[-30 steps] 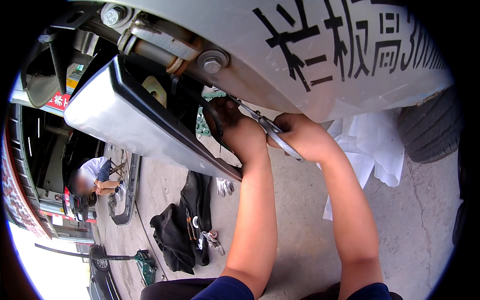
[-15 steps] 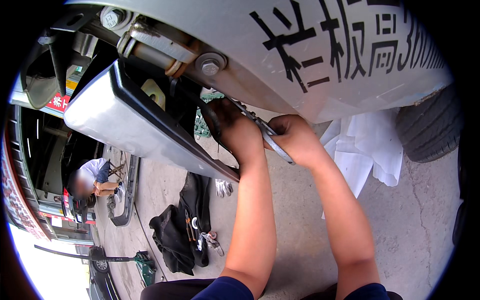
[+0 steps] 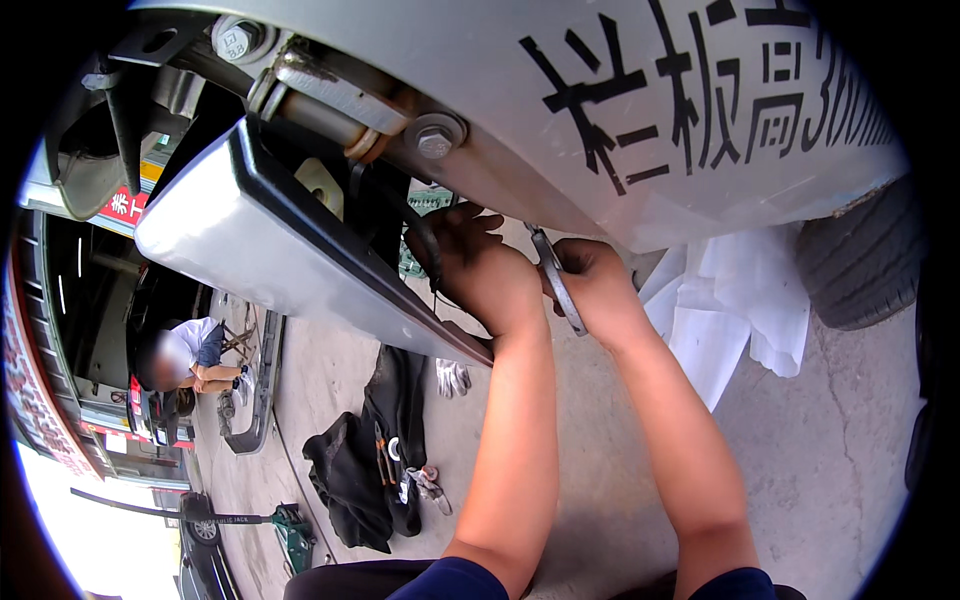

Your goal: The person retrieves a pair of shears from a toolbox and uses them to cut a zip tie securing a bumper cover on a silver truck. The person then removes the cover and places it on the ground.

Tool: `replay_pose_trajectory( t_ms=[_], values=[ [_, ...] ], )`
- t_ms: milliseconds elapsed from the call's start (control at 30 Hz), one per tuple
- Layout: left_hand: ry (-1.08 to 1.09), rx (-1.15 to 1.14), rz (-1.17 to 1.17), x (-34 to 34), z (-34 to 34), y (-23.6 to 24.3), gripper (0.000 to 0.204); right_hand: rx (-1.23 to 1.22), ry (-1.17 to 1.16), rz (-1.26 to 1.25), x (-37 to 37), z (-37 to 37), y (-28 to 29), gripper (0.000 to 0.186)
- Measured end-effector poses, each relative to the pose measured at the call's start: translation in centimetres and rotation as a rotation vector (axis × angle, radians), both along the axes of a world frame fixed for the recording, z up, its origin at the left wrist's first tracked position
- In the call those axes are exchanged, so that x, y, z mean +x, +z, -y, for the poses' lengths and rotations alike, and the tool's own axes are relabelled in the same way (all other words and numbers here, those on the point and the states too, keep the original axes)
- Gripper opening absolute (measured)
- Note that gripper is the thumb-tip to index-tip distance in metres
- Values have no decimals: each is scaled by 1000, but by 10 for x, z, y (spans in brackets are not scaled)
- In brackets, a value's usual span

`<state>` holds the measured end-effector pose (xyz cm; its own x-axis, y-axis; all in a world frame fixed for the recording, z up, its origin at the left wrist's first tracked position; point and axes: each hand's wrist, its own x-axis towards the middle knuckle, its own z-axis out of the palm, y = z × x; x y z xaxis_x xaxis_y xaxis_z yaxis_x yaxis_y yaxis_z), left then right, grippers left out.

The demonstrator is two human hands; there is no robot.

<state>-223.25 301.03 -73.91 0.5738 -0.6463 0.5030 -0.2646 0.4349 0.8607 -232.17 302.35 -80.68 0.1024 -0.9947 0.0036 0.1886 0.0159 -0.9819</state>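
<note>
My right hand [image 3: 603, 292] is closed around a metal wrench [image 3: 558, 282], its upper end pointing up toward the grey vehicle body [image 3: 520, 160]. To its left, my left hand [image 3: 492, 278] has its fingers apart, partly in shadow. A black hose [image 3: 418, 228] runs down past that hand's edge; whether they touch I cannot tell. Beside my left wrist is the lower end of a silver panel with a black edge [image 3: 270, 250]. Above the hands, a bracket carries a large bolt [image 3: 434, 138] and a second bolt [image 3: 238, 40].
Behind my left hand lies a green tool case [image 3: 428, 199]. White sheets [image 3: 725, 300] lie beside a tyre [image 3: 865, 260]. On the floor are a black cloth [image 3: 350, 480] with tools, gloves [image 3: 452, 378] and a green floor jack [image 3: 292, 538]. A person [image 3: 195, 355] sits at the far left.
The wrench has come away from my left hand, turning more upright in my right hand. My left fingers have spread apart. The view has shifted slightly.
</note>
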Motion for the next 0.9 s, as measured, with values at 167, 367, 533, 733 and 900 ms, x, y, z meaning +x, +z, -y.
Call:
replay_pose_trajectory(
  t_ms=[167, 367, 533, 733, 900],
  values=[
    [40, -41, 32, 10, 2, -9, 11, -83, 134, -193, -16, -6, -4, 24],
    [24, -36, -45, 4, 1, -5, 13, -76, 121, -330, -30, -9, 17, 17],
    [24, -3, -48, 1, -2, -3, 14, -152, 79, -379, -26, -5, 22, 19],
    [13, -24, -14, 3, -4, 0, 11, -150, 105, -423, -21, -2, 23, 29],
    [-6, -32, -52, 1, 0, -4, 11, -139, 90, -417, -21, -1, 13, 35]
  ],
)
